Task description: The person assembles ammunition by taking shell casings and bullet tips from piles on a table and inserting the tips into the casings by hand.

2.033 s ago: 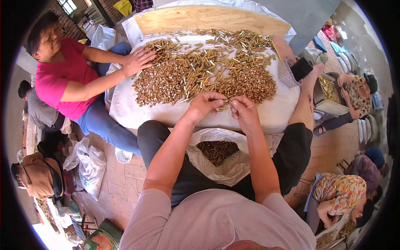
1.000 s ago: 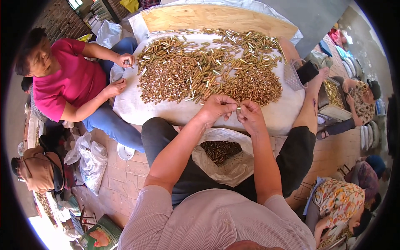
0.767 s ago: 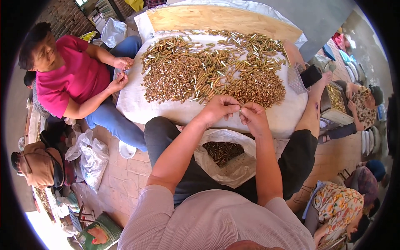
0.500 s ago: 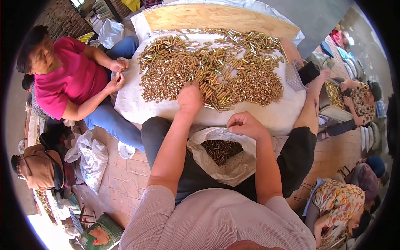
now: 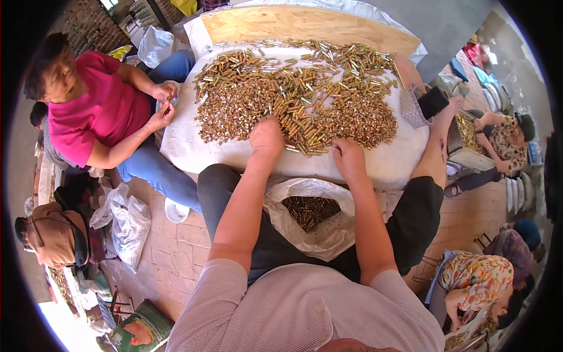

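My left hand (image 5: 267, 139) is closed, its fingertips at the near edge of a heap of small brass-coloured metal pieces (image 5: 234, 108). What it pinches, if anything, is hidden behind the hand. My right hand (image 5: 350, 157) is closed too, fingers down at the near edge of a second heap of small pieces (image 5: 369, 120). Its fingertips are too covered to show what they hold. Between and behind the heaps lie many longer brass-coloured metal tubes (image 5: 302, 108). Below the table edge, between my knees, a white woven sack (image 5: 340, 237) stands open with darker metal pieces (image 5: 311, 212) inside.
The heaps lie on a white-covered table (image 5: 182, 138) with a wooden board (image 5: 311, 23) along its far side. A basket (image 5: 413, 108) with a black phone (image 5: 434, 102) stands at the right. A co-worker in pink (image 5: 105, 105) sits left. A filled plastic bag (image 5: 129, 229) and white bowl (image 5: 177, 211) are on the floor.
My right hand has moved up from above the sack's opening to the heap on the table. My left hand stays at nearly the same spot.
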